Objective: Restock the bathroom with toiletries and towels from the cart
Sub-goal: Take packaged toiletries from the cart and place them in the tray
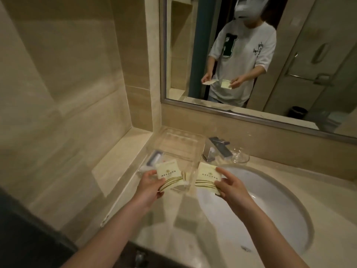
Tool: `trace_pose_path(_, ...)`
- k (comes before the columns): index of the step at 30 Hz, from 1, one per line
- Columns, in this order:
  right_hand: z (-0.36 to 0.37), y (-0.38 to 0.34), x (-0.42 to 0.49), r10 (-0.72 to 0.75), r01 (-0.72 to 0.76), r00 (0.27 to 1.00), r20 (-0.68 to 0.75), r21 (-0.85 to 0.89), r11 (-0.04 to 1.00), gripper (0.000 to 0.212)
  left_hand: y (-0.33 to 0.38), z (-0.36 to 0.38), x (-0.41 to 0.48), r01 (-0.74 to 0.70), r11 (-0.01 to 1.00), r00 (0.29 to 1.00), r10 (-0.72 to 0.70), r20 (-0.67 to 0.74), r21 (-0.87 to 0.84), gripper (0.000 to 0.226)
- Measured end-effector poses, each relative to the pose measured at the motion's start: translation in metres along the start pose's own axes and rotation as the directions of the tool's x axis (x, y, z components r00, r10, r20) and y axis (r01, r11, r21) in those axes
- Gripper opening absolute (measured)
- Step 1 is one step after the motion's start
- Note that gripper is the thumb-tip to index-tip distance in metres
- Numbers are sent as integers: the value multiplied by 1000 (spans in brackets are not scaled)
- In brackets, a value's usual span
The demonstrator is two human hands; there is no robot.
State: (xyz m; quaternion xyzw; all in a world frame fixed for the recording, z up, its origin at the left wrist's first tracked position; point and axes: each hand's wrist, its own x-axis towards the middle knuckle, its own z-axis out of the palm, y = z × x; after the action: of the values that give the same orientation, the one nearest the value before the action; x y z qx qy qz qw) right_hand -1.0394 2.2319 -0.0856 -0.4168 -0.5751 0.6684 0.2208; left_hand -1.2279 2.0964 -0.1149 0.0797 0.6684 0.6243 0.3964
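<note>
Beige stone counter [309, 182] runs under the mirror [251, 55], with the sink [260, 209] set into it on my right. At the back left corner sits a clear tray [179, 140], and it holds a small tube or two [154, 158] at its near left (too blurred to say what they are), so I judge the restock begun but far from finished. My left hand [149, 185] pinches the left packet [170, 175] by its lower corner, thumb on top, fingers curled beneath. My right hand [229, 185] pinches the right packet [206, 176] between thumb and fingertips. Both cream packets hang in the air over the tray's near edge, side by side and apart, the right one closer to the sink; neither is set down yet. Behind the basin stand the faucet [218, 147] and a glass [240, 155]. No towels and no cart show from here, so I take that part to be left.
</note>
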Motion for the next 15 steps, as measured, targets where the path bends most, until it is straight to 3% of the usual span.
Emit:
trace_pose_path(10, 17, 20, 95, 95, -101, 980, -176, -24, 995, 45, 15, 5, 113, 11, 929, 996, -41, 76, 369, 25)
trace_pose_path(15, 19, 37, 127, 137, -156, 974, -182, -92, 983, 45, 7, 14, 154, -7, 811, 988, -83, 128, 585, 32)
